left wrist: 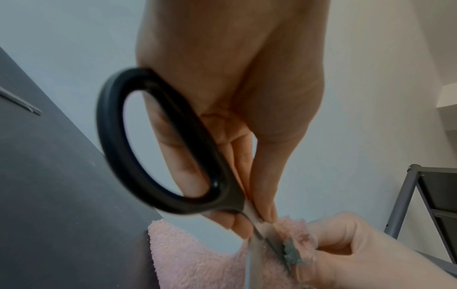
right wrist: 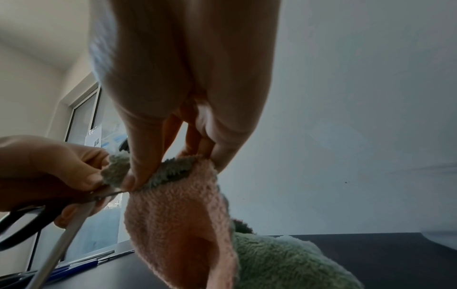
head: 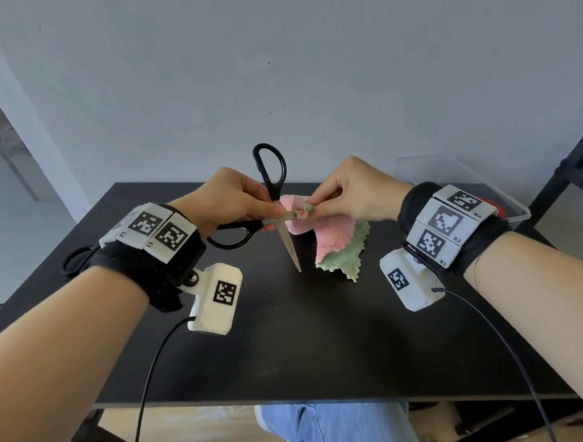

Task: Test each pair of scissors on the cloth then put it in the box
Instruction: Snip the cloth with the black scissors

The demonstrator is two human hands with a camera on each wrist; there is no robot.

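Observation:
Black-handled scissors (head: 269, 174) are held above the black table (head: 290, 340) with the blades spread wide. My left hand (head: 267, 212) pinches them near the pivot, one handle loop (left wrist: 158, 140) pointing up and the other toward my wrist. One blade (head: 291, 248) points down; the other lies level against the cloth's raised edge. My right hand (head: 311, 207) pinches that edge of the pink and green cloth (head: 334, 240) between thumb and fingers (right wrist: 134, 176). The rest of the cloth (right wrist: 178, 224) hangs down to the table. A clear plastic box (head: 468, 176) stands at the back right.
Another black-handled pair of scissors (head: 76, 261) lies on the table behind my left wrist. Something red (head: 492, 205) shows in the box. A dark metal shelf frame (head: 573, 162) stands to the right. Blue-handled items (right wrist: 81, 264) lie on the table's left.

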